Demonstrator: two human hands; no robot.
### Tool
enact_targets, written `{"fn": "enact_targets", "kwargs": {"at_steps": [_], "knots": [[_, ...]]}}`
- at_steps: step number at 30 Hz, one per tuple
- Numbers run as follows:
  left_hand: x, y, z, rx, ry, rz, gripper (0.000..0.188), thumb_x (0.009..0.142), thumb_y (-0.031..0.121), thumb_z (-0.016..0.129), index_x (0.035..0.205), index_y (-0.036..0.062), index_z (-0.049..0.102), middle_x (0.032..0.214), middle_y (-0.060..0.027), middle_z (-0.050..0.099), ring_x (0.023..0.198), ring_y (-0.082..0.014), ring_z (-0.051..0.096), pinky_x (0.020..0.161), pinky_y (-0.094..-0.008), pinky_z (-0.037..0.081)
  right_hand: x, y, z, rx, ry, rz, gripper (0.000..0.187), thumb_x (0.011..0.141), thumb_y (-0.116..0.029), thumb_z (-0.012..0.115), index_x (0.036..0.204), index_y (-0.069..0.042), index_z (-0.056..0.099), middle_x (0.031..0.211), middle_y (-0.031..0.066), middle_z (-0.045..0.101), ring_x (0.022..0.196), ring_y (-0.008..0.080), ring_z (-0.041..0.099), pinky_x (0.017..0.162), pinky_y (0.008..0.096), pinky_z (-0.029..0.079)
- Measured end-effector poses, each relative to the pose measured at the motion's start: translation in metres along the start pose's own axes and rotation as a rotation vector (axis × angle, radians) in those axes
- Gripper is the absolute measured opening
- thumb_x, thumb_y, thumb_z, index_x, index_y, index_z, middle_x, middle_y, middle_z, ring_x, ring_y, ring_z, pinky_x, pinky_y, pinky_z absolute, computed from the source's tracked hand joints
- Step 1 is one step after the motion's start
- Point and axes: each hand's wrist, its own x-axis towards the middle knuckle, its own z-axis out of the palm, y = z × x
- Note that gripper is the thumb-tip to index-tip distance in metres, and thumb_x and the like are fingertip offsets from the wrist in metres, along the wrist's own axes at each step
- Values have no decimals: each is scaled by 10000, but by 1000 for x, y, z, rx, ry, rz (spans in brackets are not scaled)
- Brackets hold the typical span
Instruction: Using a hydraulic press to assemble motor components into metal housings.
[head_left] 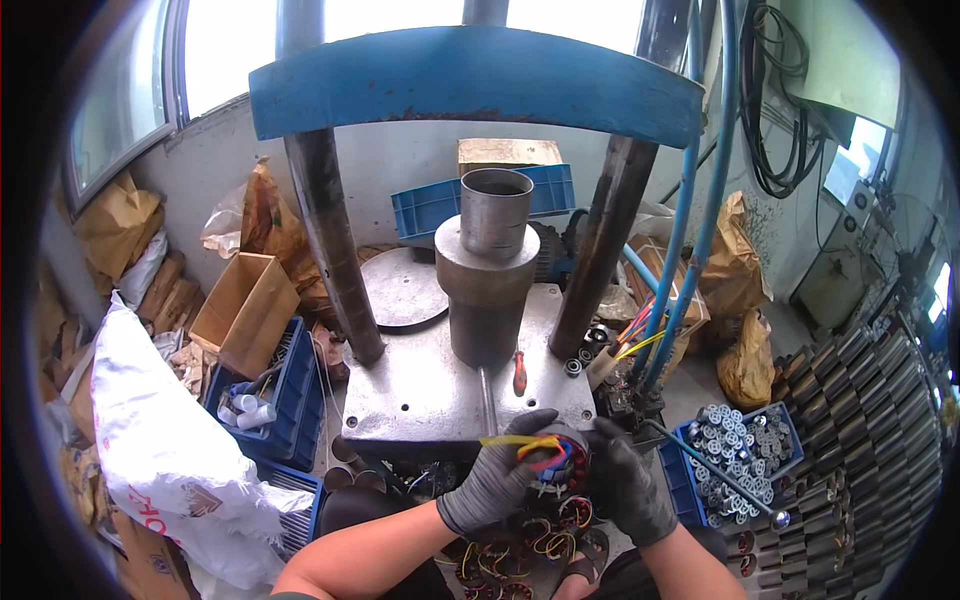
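Note:
Between my gloved hands, in front of the press bed, is a wound motor stator [574, 468] with a grey outer ring. Yellow, red and blue lead wires come out of it, the yellow ones pointing left. My left hand [492, 486], in a grey glove, is closed around the stator's left side and the wires. My right hand [634, 488], in a darker glove, is against its right side, fingers bent and partly hidden. Just beyond, a metal rod [487, 400] lies on the press bed [430, 412], and a red-handled screwdriver [520, 374] lies to its right.
A steel cylinder [488, 300] stands on the bed between two columns under a blue crossbeam [470, 85]. More wired stators [500, 560] lie below my hands. At right are a blue crate of metal parts [735, 450], a ball-ended lever [720, 478] and stacked tubes [860, 430]. A white sack [170, 450] fills the left.

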Motion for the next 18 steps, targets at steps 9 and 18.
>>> {"fn": "enact_targets", "kwargs": {"at_steps": [9, 18], "knots": [[4, 17, 20, 734, -27, 407, 672, 885, 103, 747, 1510, 99, 499, 1410, -219, 535, 1290, -400, 586, 1079, -450, 523, 21, 26, -12, 422, -66, 154, 505, 1044, -369, 621, 1419, -36, 562, 1283, 114, 650, 1144, 217, 673, 1012, 368, 560], [10, 5, 7, 392, -102, 202, 755, 935, 158, 759, 1583, 25, 396, 1376, -183, 563, 1303, -279, 575, 1136, -389, 457, 15, 41, 0, -46, 105, 26, 630, 910, -99, 804, 1461, -38, 503, 1300, 105, 653, 1158, 189, 653, 1015, 323, 557]]}}
